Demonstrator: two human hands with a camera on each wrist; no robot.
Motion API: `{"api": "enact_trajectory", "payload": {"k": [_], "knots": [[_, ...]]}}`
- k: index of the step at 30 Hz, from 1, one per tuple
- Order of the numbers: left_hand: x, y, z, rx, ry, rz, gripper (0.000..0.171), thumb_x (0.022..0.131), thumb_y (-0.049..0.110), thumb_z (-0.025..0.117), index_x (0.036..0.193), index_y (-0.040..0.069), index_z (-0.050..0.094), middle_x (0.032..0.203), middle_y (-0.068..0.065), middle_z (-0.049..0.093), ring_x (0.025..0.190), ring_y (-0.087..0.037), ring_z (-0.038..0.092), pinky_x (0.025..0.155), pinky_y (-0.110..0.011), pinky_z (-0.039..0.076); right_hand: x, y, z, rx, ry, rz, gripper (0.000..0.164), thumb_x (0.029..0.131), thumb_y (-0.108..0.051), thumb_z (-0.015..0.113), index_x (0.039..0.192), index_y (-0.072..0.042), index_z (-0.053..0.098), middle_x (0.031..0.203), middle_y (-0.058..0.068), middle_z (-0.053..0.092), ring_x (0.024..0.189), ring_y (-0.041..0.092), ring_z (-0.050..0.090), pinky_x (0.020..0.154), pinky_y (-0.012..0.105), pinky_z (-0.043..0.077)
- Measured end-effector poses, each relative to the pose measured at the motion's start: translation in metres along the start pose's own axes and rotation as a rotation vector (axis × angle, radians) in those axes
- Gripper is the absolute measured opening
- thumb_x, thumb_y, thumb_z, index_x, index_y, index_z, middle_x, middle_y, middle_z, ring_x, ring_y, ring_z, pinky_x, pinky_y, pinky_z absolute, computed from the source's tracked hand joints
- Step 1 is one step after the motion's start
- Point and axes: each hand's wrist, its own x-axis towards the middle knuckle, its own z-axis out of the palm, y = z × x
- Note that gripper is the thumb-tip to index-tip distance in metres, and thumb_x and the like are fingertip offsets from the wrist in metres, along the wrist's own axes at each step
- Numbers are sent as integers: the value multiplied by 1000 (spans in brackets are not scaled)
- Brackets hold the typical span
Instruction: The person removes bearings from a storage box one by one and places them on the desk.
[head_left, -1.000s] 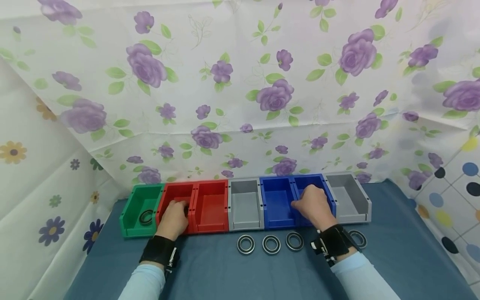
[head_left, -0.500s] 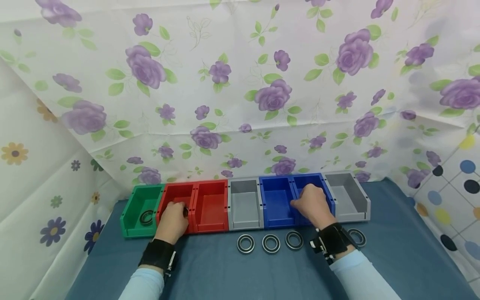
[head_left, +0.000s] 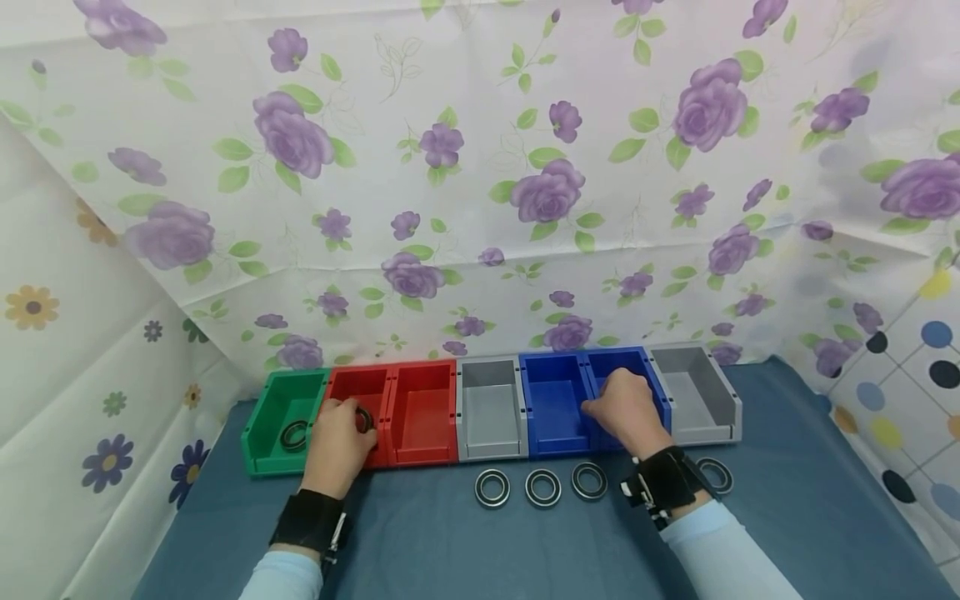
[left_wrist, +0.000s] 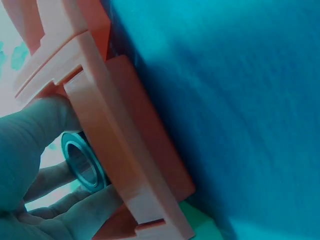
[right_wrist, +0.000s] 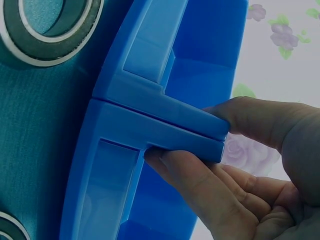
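Observation:
My left hand reaches into the left red bin. A steel ring bearing with a dark seal stands tilted between its thumb and fingers, close behind the bin's front wall. My right hand pinches the adjoining side walls of the left blue bin and the right blue bin. In the right wrist view its thumb is on one side of the walls and its fingers on the other. Another bearing lies in the green bin beside my left hand.
Right of the left red bin stand another red bin and a grey bin; a second grey bin ends the row. Several loose bearings lie on the blue cloth before the bins. A flowered sheet hangs behind.
My left hand has shifted slightly and turned, and more of the bearing at its fingers shows in the head view. The right hand stays on the blue bin walls.

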Motion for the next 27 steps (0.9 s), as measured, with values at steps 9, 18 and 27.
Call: {"api": "enact_trajectory", "payload": {"k": [9,18,27], "knots": [[-6,5,-11,-127,116,-63,49,78,16,67,122,1,52,109,-17,55,95,-30,53,72,-44,51,0,0,0,-3,-5,12,45,77,-27,74,52,-12,40,49,-4,27,40,13,38,39,25,32],[-10,18,-21,-184,369,75,49,77,16,71,122,6,55,119,-13,51,102,-25,51,76,-43,50,-1,0,-1,-4,-5,11,43,77,-26,73,52,-12,41,49,-4,27,40,14,39,40,25,32],[-16,40,-31,-276,481,173,49,77,17,73,121,9,54,119,-6,52,105,-18,50,76,-38,51,0,0,0,-1,-8,3,44,77,-26,74,52,-12,40,49,-4,27,40,13,36,39,24,30]]}}
